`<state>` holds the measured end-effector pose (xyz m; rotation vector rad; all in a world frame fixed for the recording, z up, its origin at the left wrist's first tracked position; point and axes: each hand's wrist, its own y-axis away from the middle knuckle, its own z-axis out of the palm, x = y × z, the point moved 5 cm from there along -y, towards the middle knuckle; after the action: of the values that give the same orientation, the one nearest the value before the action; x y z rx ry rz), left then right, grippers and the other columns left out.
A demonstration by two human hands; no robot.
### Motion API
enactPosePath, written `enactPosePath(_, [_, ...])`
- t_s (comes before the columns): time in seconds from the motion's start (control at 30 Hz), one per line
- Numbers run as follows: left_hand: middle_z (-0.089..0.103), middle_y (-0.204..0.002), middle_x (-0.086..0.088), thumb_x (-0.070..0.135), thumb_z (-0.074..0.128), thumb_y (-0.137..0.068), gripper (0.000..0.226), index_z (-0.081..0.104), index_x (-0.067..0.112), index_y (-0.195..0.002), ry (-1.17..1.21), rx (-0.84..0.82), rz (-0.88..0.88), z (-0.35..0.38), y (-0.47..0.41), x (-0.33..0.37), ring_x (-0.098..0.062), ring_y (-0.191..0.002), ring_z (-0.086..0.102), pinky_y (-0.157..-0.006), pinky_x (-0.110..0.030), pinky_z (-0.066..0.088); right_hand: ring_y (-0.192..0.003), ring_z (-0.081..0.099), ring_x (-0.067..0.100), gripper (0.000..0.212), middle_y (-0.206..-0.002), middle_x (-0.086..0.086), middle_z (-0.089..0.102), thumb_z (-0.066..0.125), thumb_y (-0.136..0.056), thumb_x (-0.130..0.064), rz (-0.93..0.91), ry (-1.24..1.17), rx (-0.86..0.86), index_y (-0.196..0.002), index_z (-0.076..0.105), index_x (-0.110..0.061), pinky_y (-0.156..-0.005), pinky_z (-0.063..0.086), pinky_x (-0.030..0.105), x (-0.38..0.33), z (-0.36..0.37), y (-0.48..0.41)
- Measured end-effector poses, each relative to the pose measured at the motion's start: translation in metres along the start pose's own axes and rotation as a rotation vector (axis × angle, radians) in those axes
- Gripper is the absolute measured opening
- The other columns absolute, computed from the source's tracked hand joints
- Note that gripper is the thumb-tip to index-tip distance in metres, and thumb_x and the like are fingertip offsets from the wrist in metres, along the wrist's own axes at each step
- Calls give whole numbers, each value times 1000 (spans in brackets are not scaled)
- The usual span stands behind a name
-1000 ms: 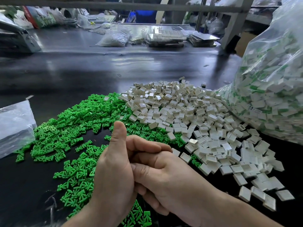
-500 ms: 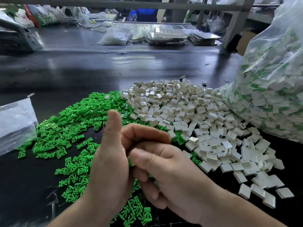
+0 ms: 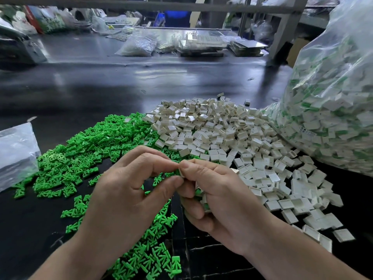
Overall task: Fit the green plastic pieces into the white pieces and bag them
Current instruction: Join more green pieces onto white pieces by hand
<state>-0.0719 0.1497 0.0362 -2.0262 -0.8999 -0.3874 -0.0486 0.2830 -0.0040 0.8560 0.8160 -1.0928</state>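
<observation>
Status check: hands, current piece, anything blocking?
Left hand pinches green piece; right hand pinches white piece, the two pressed together. Spare pieces in right palm. Nothing in the way.

The lone head-worn camera looks forward and down, close above the dark worktable (image 3: 84, 91).

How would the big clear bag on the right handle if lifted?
Probably heavy: the clear bag bulges with white-and-green pieces. Its thin film looks floppy, so it would likely sag and the contents shift.
</observation>
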Motion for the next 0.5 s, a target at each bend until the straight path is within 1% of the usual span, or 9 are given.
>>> enactPosePath(0.17, [63, -91, 18, 40, 62, -84, 20, 72, 23, -91, -15, 27, 5, 0, 0, 3, 3, -90, 61, -74, -4, 41, -43, 42, 9, 24, -65, 1, 53, 59, -90, -30, 29, -47, -24, -70, 60, -17, -34, 31, 18, 1, -1, -1])
enactPosePath(0.23, [64, -90, 20, 38, 61, -85, 17, 71, 24, -88, -1, 34, 1, 0, 1, 4, 4, -91, 61, -76, -2, 40, -42, 47, 8, 19, -67, 2, 56, 57, -87, -24, 29, -174, -68, -70, 60, -16, -32, 35, 18, -3, -4, -3])
enactPosePath(0.3, [64, -91, 21, 38, 59, -86, 17, 70, 26, -88, -1, 32, -44, -2, 1, -1, 5, -91, 60, -76, -1, 40, -45, 55, 10, 7, -75, 7, 63, 63, -81, -16, -48, -357, -103, -75, 60, -15, -32, 41, 17, -16, -13, -5])
enactPosePath(0.37, [63, -94, 23, 47, 56, -86, 22, 67, 30, -96, -76, -28, -108, 0, 3, -10, 4, -88, 60, -71, -6, 45, -47, 60, 12, 12, -81, 10, 67, 72, -72, -12, -135, -449, -74, -79, 62, -13, -32, 43, 17, -30, -27, -6])
enactPosePath(0.4, [61, -97, 24, 52, 55, -87, 27, 66, 31, -100, -146, -85, -130, 4, 4, -15, 2, -85, 60, -68, -11, 48, -48, 59, 12, 13, -82, 9, 68, 72, -70, -10, -155, -451, -29, -80, 65, -12, -31, 41, 17, -34, -35, -6])
enactPosePath(0.43, [61, -99, 22, 55, 54, -89, 32, 67, 30, -105, -218, -140, -139, 8, 6, -19, 1, -84, 59, -69, -15, 49, -47, 57, 12, 13, -81, 9, 67, 69, -69, -9, -163, -415, 27, -81, 67, -12, -30, 39, 16, -37, -42, -7])
enactPosePath(0.47, [62, -100, 18, 56, 52, -92, 36, 68, 28, -108, -275, -179, -138, 13, 7, -22, -1, -85, 58, -72, -23, 50, -47, 54, 11, 13, -79, 9, 66, 65, -70, -6, -169, -339, 82, -82, 69, -12, -30, 37, 16, -39, -48, -8])
enactPosePath(0.5, [63, -101, 14, 56, 52, -93, 37, 70, 28, -109, -315, -200, -125, 16, 8, -22, -6, -87, 58, -73, -27, 50, -46, 52, 12, 15, -77, 9, 65, 63, -73, -3, -172, -219, 138, -82, 72, -12, -30, 35, 16, -41, -52, -8])
